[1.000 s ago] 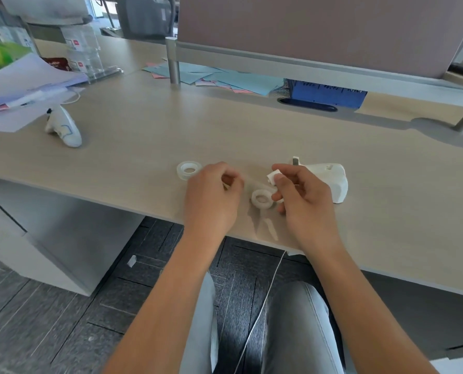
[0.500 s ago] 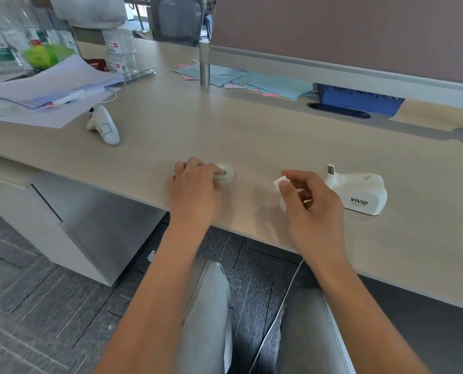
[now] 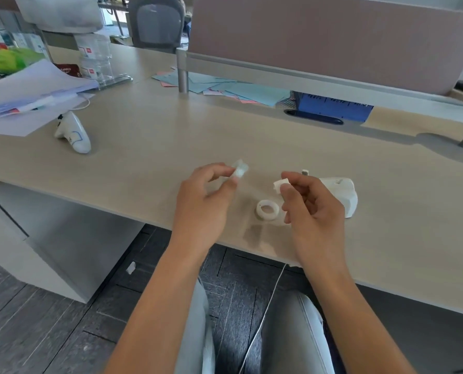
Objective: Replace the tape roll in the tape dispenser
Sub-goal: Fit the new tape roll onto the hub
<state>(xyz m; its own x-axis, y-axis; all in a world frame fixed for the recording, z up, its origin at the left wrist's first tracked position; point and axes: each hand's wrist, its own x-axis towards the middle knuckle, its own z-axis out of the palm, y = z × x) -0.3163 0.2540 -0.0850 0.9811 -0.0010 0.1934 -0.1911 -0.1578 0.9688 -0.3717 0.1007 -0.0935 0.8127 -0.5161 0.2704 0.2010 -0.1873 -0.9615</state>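
My left hand holds a clear tape roll between thumb and fingertips, lifted above the desk. My right hand pinches a small white plastic hub. A white empty tape core ring lies flat on the desk between the two hands. The white tape dispenser stands on the desk just behind and right of my right hand, partly hidden by it.
A white handheld controller lies at the left of the wooden desk. Stacked papers sit at the far left, blue sheets under the grey divider. The desk's front edge runs just below my hands.
My left hand has picked the clear tape roll up from the desk and raised it toward the right. My right hand still holds the white hub; the core ring is now uncovered.
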